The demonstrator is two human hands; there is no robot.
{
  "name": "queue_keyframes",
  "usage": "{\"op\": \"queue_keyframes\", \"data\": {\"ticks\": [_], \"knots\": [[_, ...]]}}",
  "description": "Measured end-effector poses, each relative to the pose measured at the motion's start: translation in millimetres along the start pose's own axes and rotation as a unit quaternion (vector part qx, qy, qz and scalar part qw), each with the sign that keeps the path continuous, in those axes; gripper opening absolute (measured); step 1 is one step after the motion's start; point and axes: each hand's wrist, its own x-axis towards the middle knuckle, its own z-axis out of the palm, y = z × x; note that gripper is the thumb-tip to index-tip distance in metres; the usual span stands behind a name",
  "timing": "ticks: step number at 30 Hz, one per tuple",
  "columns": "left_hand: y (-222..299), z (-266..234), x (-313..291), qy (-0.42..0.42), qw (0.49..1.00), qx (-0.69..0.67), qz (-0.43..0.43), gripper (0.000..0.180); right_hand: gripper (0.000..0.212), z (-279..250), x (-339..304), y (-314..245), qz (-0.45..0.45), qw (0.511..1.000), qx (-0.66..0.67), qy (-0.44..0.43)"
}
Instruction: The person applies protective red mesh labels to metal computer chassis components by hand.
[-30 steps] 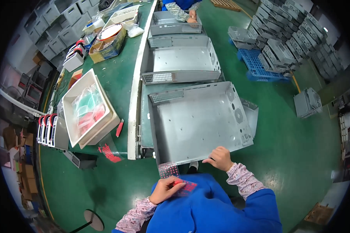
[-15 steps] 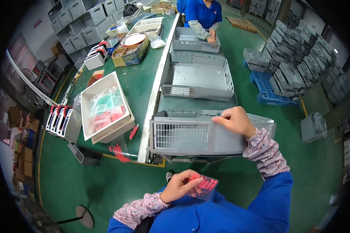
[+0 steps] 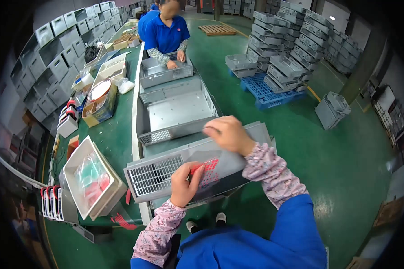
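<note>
Between the thumb and fingers of my left hand (image 3: 183, 184) is a clear sheet of red dot stickers (image 3: 211, 174), held over the front of the nearest grey metal casing (image 3: 252, 136). A slotted grille (image 3: 151, 177) fills the left part of that casing's front, just left of my left hand. Above the casing's right part, my right hand (image 3: 232, 135) has its fingers curled in and its thumb against them. It is slightly blurred, and whatever its fingertips may hold is hidden. The sheet and my right hand are a little apart.
Beyond stands a second open casing (image 3: 179, 110); a co-worker in blue reaches into a farther casing (image 3: 166, 75). On the green table at left are a white bin (image 3: 79, 172) of plastic bags and a yellow box (image 3: 98, 117). Casings are stacked on a blue pallet (image 3: 269, 92) at right.
My left hand has lifted the sticker sheet from near my body to over the casing front. My right hand stays above the casing, off its edge. The whole view has swung round to the right.
</note>
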Motion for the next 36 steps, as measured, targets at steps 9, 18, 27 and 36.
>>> {"op": "queue_keyframes", "data": {"ticks": [9,18,27,36], "knots": [[5,35,26,0.066,0.997,-0.010,0.048,0.008,0.015,-37,-36,36,0.059,0.995,-0.048,0.060],[7,43,40,0.031,0.965,-0.221,-0.137,0.011,0.023,-48,-41,4,0.010,0.984,0.171,0.043],[6,39,40,0.010,0.947,-0.288,-0.140,0.015,0.019,-35,-44,-14,0.101,0.954,0.284,-0.011],[8,37,46,0.019,0.965,-0.225,-0.133,0.005,0.015,-32,-41,-16,0.077,0.964,0.253,0.039]]}}
